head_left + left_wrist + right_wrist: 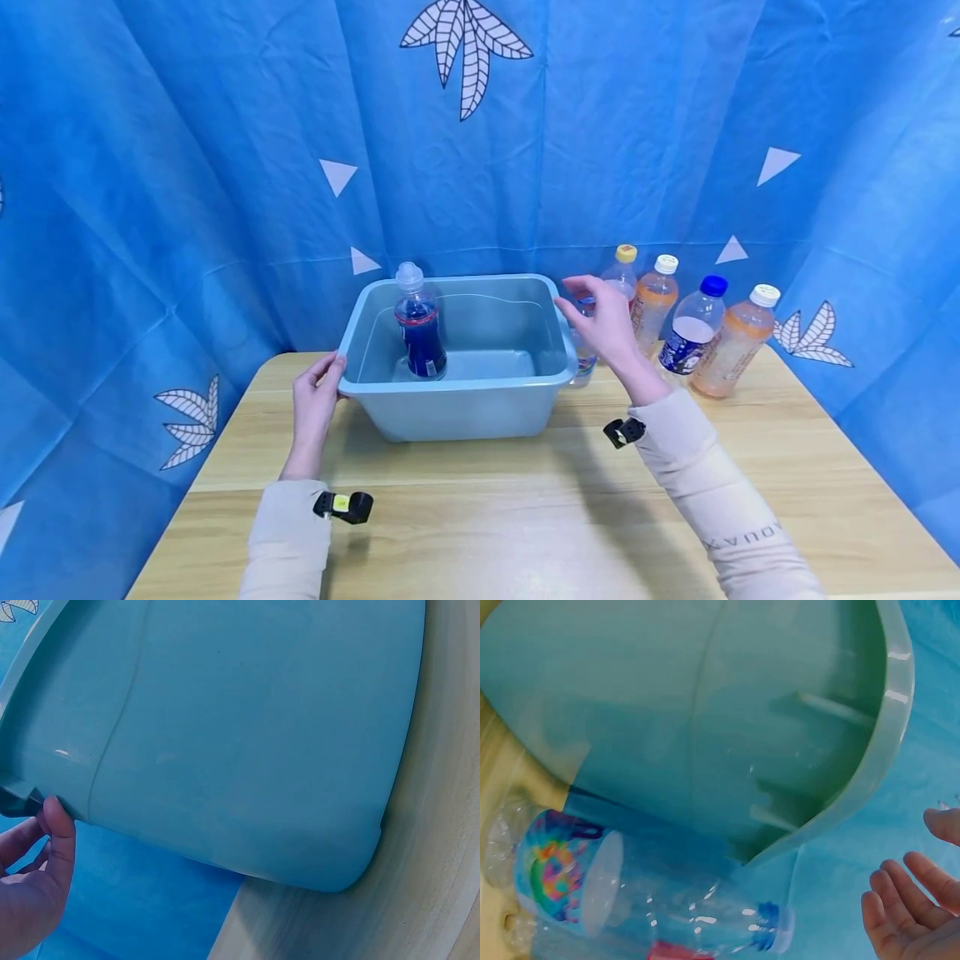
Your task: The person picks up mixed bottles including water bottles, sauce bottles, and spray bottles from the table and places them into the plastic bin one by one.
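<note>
A light blue-grey plastic tub [465,408] stands on the table. My left hand [313,396] grips its left rim, thumb on the edge; in the left wrist view the thumb [61,840] presses at the rim's underside. Inside the tub, toward its left, a bottle with a dark blue wrapper [422,337] and translucent cap stands upright. At the right rim my right hand [609,325] is raised, thumb and fingers spread with nothing between them. Close beside the tub's right end stands a clear bottle with a colourful label [555,874], partly hidden by that hand in the head view.
Several more bottles stand right of the tub: a yellow-capped one [621,271], two white-capped orange-tinted ones, and a blue-capped bottle [693,329] with a dark blue label. A blue patterned curtain [450,183] hangs behind the wooden table [480,517].
</note>
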The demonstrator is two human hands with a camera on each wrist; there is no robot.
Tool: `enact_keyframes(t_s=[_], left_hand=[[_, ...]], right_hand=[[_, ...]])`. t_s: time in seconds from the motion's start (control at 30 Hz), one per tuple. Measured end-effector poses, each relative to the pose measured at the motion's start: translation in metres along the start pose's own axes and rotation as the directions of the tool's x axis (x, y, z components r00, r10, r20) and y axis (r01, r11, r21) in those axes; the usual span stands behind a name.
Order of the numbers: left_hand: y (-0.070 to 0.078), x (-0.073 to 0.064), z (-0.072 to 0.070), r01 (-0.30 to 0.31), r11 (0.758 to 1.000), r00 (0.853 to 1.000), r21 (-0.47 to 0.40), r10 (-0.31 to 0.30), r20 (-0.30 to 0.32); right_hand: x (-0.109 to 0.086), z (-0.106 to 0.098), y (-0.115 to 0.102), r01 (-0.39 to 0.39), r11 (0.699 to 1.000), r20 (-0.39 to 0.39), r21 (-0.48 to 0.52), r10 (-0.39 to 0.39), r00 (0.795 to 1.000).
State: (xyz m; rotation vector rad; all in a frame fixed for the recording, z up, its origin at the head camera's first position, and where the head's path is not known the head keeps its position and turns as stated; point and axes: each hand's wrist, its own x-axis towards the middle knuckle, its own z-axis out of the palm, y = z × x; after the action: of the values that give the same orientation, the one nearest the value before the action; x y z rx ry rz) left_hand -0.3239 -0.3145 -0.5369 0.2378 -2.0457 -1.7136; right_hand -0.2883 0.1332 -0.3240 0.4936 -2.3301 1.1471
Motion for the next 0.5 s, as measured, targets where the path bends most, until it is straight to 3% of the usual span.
enact_keyframes(t_s=[0.5], left_hand=[[-0.003,0.001,0.001,-0.032,0.999,0.999,-0.021,0.032,-0.008]], right_hand=[[-0.007,0.0,0.029,-0.066,0.998,-0.104,-0.016,0.064,0.992]])
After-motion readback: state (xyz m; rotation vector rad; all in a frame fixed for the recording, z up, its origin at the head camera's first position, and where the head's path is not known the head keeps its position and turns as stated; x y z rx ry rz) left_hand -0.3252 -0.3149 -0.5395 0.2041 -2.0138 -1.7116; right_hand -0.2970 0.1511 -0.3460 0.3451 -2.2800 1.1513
